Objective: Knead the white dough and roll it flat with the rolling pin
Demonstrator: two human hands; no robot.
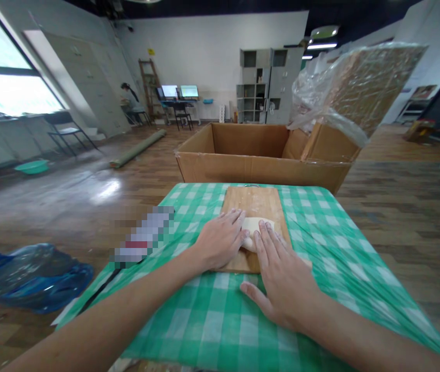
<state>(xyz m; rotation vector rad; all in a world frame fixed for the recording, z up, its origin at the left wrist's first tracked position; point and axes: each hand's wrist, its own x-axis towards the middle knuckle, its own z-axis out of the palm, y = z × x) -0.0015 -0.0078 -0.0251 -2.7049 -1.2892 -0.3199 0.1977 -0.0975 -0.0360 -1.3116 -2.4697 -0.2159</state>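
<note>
A pale lump of dough (256, 227) lies on a wooden cutting board (254, 202) on a table covered with a green and white checked cloth (212, 315). My left hand (220, 240) lies flat on the board, fingers stretched out and touching the dough's left side. My right hand (282, 274) lies flat with fingers extended, its fingertips resting on the dough's near right side. Neither hand grips anything.
A large open cardboard box (258, 165) stands just beyond the table, with a plastic-wrapped board (355, 88) leaning out of its right side. Blue plastic bags (30, 279) lie on the floor at left. A person sits at a far desk (129, 101).
</note>
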